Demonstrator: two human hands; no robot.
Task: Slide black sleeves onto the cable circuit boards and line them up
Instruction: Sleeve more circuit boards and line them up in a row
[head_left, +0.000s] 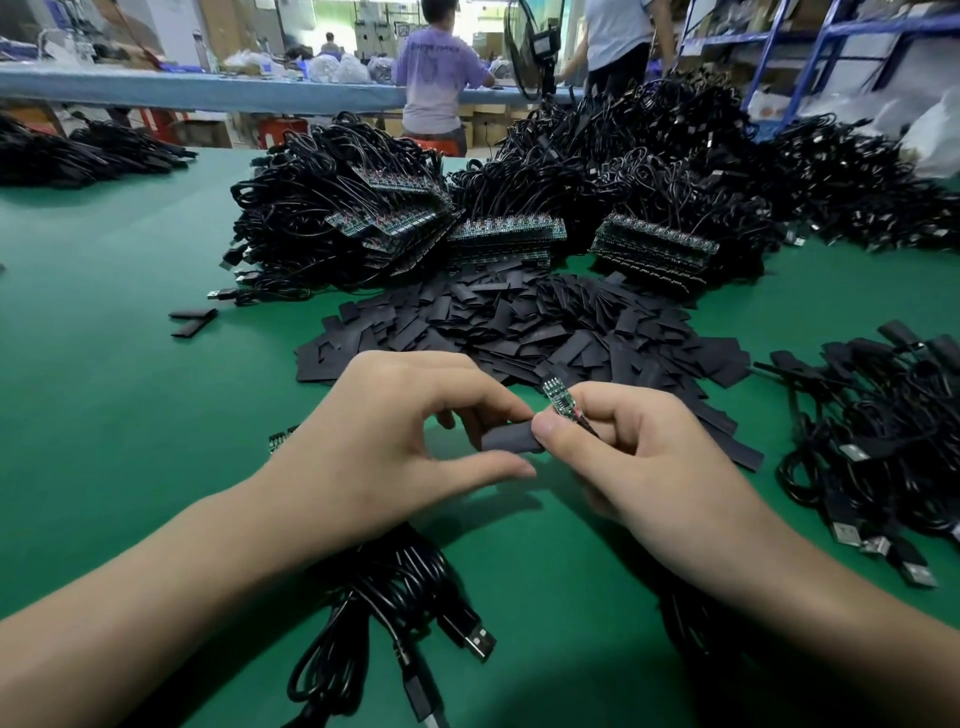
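- The black sleeve (511, 442) lies about level at the middle of the frame, with its long axis running left to right. The circuit board (558, 399) stands just above the sleeve's right end, tilted toward the upper left, so the two are not in line.
- The left grip (395, 431) pinches the sleeve, curled fingers on top and thumb beneath. It is the one nearer the sleeve's body.
- The right grip (644, 457) is curled round the board's wired end, and its thumb tip touches the sleeve's right end.
- I judge that the board must swing down into the sleeve's axis before it can slide in.
- The sleeve is a matte, flattened tube that looks soft. The board is a narrow, rigid green strip carrying small components.
- Behind the hands, a heap of loose sleeves (519, 327) covers part of the green surface (104, 364). A coiled USB cable (395, 587) lies under the wrists.
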